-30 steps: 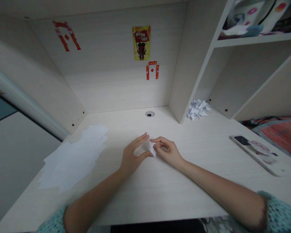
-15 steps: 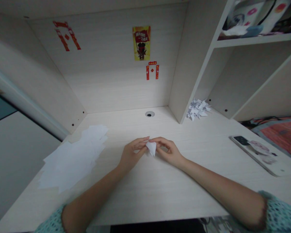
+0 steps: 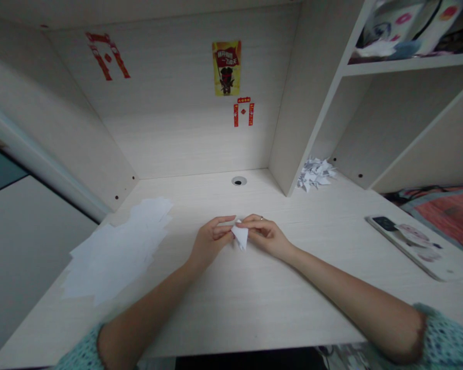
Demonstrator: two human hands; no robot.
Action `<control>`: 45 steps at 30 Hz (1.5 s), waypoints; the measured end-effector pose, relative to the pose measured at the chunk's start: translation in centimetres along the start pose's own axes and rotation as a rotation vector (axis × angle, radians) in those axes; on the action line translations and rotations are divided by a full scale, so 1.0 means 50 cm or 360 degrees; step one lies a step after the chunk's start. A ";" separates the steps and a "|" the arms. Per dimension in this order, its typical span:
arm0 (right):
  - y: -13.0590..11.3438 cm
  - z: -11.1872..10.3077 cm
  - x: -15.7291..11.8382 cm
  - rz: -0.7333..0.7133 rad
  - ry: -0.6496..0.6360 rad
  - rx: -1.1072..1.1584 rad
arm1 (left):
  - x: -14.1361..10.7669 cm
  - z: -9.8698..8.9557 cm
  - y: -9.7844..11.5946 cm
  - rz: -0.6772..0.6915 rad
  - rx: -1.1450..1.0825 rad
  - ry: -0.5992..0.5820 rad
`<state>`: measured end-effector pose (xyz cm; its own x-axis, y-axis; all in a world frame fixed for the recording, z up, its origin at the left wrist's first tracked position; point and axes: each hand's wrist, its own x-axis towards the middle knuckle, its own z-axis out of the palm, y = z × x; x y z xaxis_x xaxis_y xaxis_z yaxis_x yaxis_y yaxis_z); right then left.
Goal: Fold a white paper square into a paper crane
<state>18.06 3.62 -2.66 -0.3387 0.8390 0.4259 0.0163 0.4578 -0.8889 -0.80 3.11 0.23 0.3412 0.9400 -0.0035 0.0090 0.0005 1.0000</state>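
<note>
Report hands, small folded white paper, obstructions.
Left hand, right hand: both hold small folded white paper. Flat white paper sheets left, out of the way.

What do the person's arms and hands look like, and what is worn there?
The left sleeve and right sleeve are teal openwork knit, ending near the elbows. Forearms are bare. The left hand and right hand are gloveless; the right wears a ring.

Pale wood-grain desktop spreading before matching back panel. Vertical divider standing at right, bordering side cubby; shelf board running above cubby. Round cable grommet sitting in desktop near back panel. Yellow poster and red doorway-shaped stickers clinging to back panel. Soft light falling brighter on lower back panel, shadow darkening upper left side panel.
</note>
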 end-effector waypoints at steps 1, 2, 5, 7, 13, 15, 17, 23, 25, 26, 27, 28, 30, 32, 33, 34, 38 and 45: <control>0.001 -0.002 0.001 0.0011 -0.0014 0.0015 | 0.000 0.000 0.001 -0.0003 0.0014 0.0004; 0.003 -0.004 0.002 0.0023 -0.0029 0.0029 | 0.000 -0.001 0.003 -0.0007 0.0024 0.0005; 0.012 -0.010 0.004 0.0068 -0.0041 0.0095 | 0.001 -0.002 0.002 -0.0009 0.0045 0.0011; 0.017 -0.012 0.004 0.0120 -0.0011 0.0162 | 0.002 -0.002 0.001 -0.0003 0.0057 0.0028; 0.026 -0.009 0.002 0.0373 0.0108 0.0337 | 0.003 -0.002 -0.003 0.0011 0.0090 0.0049; 0.027 -0.007 0.002 0.0443 0.0145 0.0382 | 0.004 -0.003 -0.006 0.0035 0.0105 0.0059; 0.027 -0.007 0.002 0.0476 0.0171 0.0413 | 0.007 -0.006 -0.011 0.0056 0.0120 0.0076; 0.024 -0.010 0.002 0.0525 0.0187 0.0409 | 0.010 -0.012 -0.022 0.0146 0.0287 0.0118; 0.024 -0.011 0.002 0.0538 0.0185 0.0411 | 0.009 -0.013 -0.019 0.0181 0.0343 0.0142; 0.024 -0.011 0.001 0.0544 0.0177 0.0406 | 0.008 -0.013 -0.016 0.0194 0.0369 0.0151; 0.025 -0.012 0.001 0.0550 0.0168 0.0399 | 0.007 -0.014 -0.014 0.0207 0.0394 0.0155; 0.026 -0.012 0.001 0.0557 0.0156 0.0393 | 0.007 -0.015 -0.011 0.0221 0.0420 0.0157; 0.028 -0.014 0.001 0.0583 0.0137 0.0394 | 0.007 -0.018 -0.008 0.0231 0.0458 0.0150; 0.031 -0.015 0.001 0.0615 0.0138 0.0416 | 0.008 -0.021 -0.008 0.0225 0.0456 0.0127; 0.032 -0.015 0.001 0.0631 0.0149 0.0429 | 0.009 -0.022 -0.010 0.0215 0.0447 0.0107; 0.033 -0.015 0.001 0.0644 0.0165 0.0440 | 0.010 -0.023 -0.012 0.0201 0.0433 0.0088; 0.030 -0.012 0.001 0.0658 0.0233 0.0453 | 0.017 -0.023 -0.022 0.0088 0.0325 0.0073; 0.016 -0.001 0.005 0.0674 0.0296 0.0581 | 0.017 -0.011 -0.029 -0.0156 0.0036 0.0106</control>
<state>18.03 4.20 -3.26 -0.2021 0.9793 0.0141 -0.2219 -0.0318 -0.9746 -1.06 4.11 -1.21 0.2745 0.9564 -0.0997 0.0609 0.0861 0.9944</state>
